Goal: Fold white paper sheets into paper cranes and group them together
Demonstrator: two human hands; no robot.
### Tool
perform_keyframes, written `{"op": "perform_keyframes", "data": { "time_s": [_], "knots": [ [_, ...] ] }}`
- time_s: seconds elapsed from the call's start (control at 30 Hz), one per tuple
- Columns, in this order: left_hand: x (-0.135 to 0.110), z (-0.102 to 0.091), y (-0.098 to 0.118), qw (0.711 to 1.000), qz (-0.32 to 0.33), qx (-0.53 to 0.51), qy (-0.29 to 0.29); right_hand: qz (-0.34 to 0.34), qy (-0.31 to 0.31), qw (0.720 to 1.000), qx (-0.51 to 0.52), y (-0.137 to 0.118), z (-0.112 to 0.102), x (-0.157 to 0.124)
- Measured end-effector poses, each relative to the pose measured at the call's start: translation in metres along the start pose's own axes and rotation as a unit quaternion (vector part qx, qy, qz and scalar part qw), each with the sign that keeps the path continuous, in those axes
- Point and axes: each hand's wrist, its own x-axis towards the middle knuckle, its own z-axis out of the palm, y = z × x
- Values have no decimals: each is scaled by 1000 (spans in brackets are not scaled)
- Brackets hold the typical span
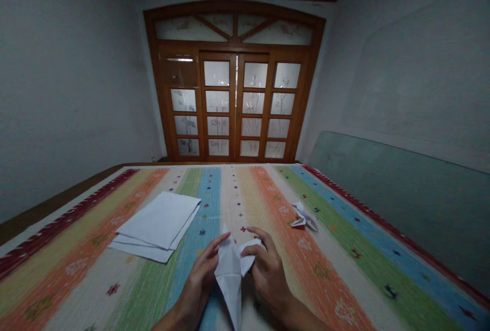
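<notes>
A piece of folded white paper [229, 265] is held between my two hands just above the striped tablecloth. It has a long point toward me, another pointing away, and a flap sticking out to the right. My left hand [199, 275] grips its left edge, with the thumb and a finger near the upper point. On the other side, my right hand [269, 273] pinches the right flap between thumb and fingers. The undersides of the paper and some fingertips are hidden.
Several square white sheets [156, 221] lie in a loose stack at the left. A small folded paper figure [305, 217] rests to the right. The striped tablecloth [329, 290] covers the table. Beyond stand wooden doors with glass panes [234, 106]; a pale green panel [401, 188] leans along the right wall.
</notes>
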Motion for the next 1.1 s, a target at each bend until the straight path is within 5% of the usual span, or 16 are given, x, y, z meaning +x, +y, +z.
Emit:
{"op": "perform_keyframes", "data": {
  "time_s": [0.27,0.57,0.93,1.1],
  "knots": [
    [1,0,-3,996,-4,-68,-53,146,2,981,130,15,10,-3],
    [7,-6,-6,999,-10,49,-18,179,-16,962,207,19,16,-7],
    [15,-10,-15,999,2,31,-33,200,-35,956,210,20,14,-5],
    [13,-8,-9,998,25,63,10,192,-7,964,185,18,8,0]
  ]
}}
